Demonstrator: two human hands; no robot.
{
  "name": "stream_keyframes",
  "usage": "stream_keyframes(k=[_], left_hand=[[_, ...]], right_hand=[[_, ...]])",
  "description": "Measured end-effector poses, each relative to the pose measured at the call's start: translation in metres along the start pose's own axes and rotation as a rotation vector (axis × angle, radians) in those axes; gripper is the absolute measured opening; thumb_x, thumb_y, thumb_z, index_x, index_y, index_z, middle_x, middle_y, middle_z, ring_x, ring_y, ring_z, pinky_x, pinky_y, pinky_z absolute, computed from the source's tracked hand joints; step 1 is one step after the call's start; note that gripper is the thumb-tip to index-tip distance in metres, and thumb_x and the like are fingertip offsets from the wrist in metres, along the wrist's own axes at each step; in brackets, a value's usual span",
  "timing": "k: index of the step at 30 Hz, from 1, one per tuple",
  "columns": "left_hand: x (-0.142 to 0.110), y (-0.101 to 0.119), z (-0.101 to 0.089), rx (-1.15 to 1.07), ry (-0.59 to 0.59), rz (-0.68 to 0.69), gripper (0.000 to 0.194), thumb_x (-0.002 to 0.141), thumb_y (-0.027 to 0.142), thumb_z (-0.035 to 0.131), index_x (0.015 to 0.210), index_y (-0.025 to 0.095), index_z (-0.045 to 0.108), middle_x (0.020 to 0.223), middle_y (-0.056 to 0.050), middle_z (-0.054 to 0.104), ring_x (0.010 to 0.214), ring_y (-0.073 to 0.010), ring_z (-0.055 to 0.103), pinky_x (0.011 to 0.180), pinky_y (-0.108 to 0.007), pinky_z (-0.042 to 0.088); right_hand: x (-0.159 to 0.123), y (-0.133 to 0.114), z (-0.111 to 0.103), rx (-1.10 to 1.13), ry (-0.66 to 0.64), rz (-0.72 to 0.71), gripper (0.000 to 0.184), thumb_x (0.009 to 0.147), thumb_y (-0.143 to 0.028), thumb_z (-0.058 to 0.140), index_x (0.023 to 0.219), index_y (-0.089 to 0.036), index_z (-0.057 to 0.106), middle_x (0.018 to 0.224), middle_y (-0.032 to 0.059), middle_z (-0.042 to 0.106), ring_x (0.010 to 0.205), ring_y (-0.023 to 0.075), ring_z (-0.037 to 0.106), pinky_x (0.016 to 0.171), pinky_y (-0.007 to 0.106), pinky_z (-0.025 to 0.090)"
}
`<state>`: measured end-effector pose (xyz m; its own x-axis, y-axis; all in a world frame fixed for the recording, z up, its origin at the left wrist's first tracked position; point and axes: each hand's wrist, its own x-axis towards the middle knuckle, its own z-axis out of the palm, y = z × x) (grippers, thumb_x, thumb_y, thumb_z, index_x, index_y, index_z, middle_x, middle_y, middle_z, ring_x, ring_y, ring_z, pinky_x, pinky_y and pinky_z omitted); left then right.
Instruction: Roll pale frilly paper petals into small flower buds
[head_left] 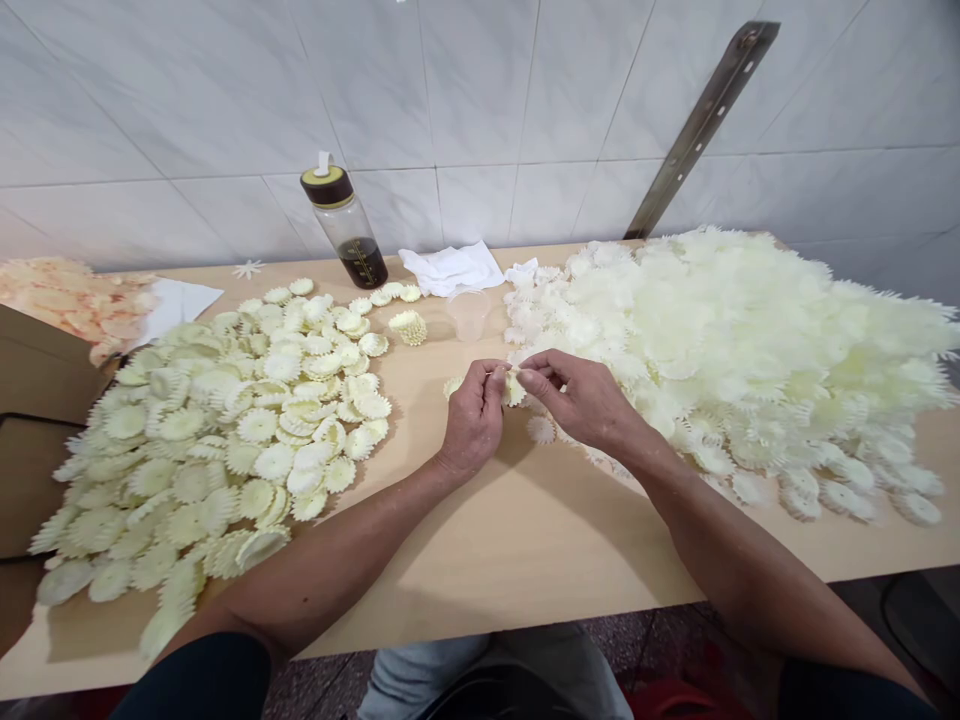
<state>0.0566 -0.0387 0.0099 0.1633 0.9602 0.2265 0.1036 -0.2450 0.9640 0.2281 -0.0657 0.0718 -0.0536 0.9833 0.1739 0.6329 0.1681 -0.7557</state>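
Over the middle of the table my left hand (pixel 476 412) and my right hand (pixel 581 398) meet, fingertips almost touching. Both are closed in a pinch at a small pale yellow artificial flower petal piece (pixel 514 390) with a toothed edge. Fingers cover part of it, and the finer detail at the fingertips is too small to make out. Another pale piece (pixel 451 386) shows just behind my left hand. To the left spreads a heap of cupped, pale yellow petal pieces (pixel 274 460). Beside my right hand lies a large pile of whiter, flatter toothed petal pieces (pixel 720 340).
A bottle of dark liquid (pixel 352 235), crumpled white tissue (pixel 454 268) and a clear plastic cup (pixel 470 315) stand towards the tiled wall. Nearby is a small petal stack (pixel 409 328). Peach-coloured petals (pixel 75 298) and a cardboard box (pixel 37 420) sit far left. A slotted metal strip (pixel 701 130) leans against the wall.
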Motion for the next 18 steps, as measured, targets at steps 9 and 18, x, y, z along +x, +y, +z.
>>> stream_keyframes(k=[9, 18], left_hand=[[-0.006, 0.01, -0.001, -0.007, -0.054, 0.0, 0.042, 0.108, 0.056, 0.043, 0.12, 0.022, 0.063, 0.073, 0.001, 0.067, 0.06, -0.014, 0.06, 0.063, -0.026, 0.046], [-0.005, 0.008, 0.0, -0.168, -0.083, -0.111, 0.047, 0.105, 0.065, 0.044, 0.109, 0.023, 0.065, 0.054, 0.004, 0.055, 0.048, -0.0146, 0.054, 0.054, -0.026, 0.043]], right_hand=[[0.003, 0.0, 0.007, 0.014, -0.046, 0.022, 0.024, 0.094, -0.04, 0.067, 0.081, -0.023, 0.077, 0.079, 0.0004, 0.077, 0.069, 0.0168, 0.064, 0.065, 0.029, 0.047], [0.005, 0.002, 0.001, -0.065, -0.013, 0.018, 0.03, 0.096, -0.044, 0.063, 0.078, -0.022, 0.071, 0.073, 0.0005, 0.07, 0.067, 0.0164, 0.058, 0.062, 0.029, 0.042]])
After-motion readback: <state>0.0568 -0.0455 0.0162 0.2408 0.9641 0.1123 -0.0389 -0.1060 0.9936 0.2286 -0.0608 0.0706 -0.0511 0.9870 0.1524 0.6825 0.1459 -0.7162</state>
